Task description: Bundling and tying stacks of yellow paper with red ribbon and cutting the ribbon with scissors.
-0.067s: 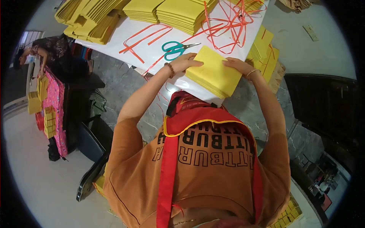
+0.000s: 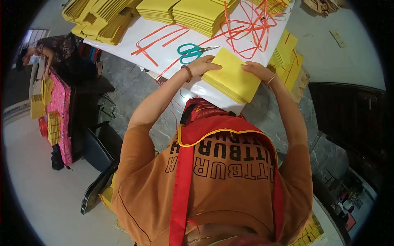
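Observation:
A thick stack of flat yellow paper pieces (image 2: 230, 74) lies at the near corner of the white-topped table. My left hand (image 2: 202, 65) grips its left edge, thumb on top and the other fingers partly hidden. At the far right corner of the stack, my right hand (image 2: 257, 71) holds on with its thumb on top. Teal-handled scissors (image 2: 190, 53) lie just beyond my left hand, blades pointing right. Loose red plastic strapping (image 2: 254, 35) is tangled beyond the stack, and shorter red strips (image 2: 147, 47) lie to the left.
Several tall yellow paper stacks (image 2: 197, 18) line the far side of the white table (image 2: 123, 51). More yellow bundles (image 2: 287, 61) sit lower, right of it. A black chair (image 2: 98, 151) stands at left. Farther left, a person (image 2: 55, 53) bends over a pink-covered table (image 2: 61, 106).
The view has shifted slightly, so the table and its things appear a little farther right. Both hands keep their hold on the stack.

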### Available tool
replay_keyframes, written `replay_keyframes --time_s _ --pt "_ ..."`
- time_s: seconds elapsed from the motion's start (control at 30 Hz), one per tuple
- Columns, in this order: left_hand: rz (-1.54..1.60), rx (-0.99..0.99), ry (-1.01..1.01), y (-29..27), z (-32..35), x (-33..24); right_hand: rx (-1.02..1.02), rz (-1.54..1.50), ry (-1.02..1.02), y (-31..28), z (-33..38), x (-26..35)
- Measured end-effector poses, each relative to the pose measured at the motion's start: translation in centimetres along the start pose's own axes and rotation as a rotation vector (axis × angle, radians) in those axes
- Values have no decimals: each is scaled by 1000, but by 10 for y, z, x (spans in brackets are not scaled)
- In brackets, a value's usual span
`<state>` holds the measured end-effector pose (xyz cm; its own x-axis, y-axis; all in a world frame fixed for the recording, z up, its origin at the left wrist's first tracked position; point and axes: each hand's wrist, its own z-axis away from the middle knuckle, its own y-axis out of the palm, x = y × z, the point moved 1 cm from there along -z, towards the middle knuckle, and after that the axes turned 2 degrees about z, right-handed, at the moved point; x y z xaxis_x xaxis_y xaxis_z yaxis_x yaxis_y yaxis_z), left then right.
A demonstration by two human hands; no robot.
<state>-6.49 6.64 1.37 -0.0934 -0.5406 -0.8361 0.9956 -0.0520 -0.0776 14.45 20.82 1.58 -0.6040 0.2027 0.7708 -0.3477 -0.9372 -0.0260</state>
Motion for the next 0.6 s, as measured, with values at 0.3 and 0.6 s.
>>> replay_keyframes --time_s 0.3,0.6 --pt "-295 -146 254 6 -18 28 -67 146 -192 -2 -4 -15" --pt "-229 -229 198 -25 -4 21 -16 177 -204 -3 -3 -6"
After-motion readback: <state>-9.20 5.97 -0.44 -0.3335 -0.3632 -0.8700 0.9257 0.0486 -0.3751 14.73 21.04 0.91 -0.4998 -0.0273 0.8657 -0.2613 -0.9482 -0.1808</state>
